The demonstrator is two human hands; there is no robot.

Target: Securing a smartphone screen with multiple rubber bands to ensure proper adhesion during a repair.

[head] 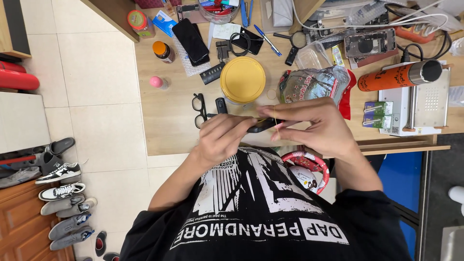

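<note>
My two hands meet above the front edge of the wooden desk (159, 130). A small black oblong object (263, 125) lies between them. My left hand (220, 137) grips its left end with curled fingers. My right hand (314, 125) pinches its right end, where a thin pale yellow strand (275, 118) crosses the object. Most of the object is hidden by my fingers. My black printed shirt (251, 212) fills the lower part of the view.
Behind my hands are a round yellow lid (242, 79), black glasses (198, 109), a shiny foil bag (314, 82), an orange flask (398, 76) on a white machine (425, 104), a black phone (191, 39) and tools. Shoes (60, 174) line the tiled floor at left.
</note>
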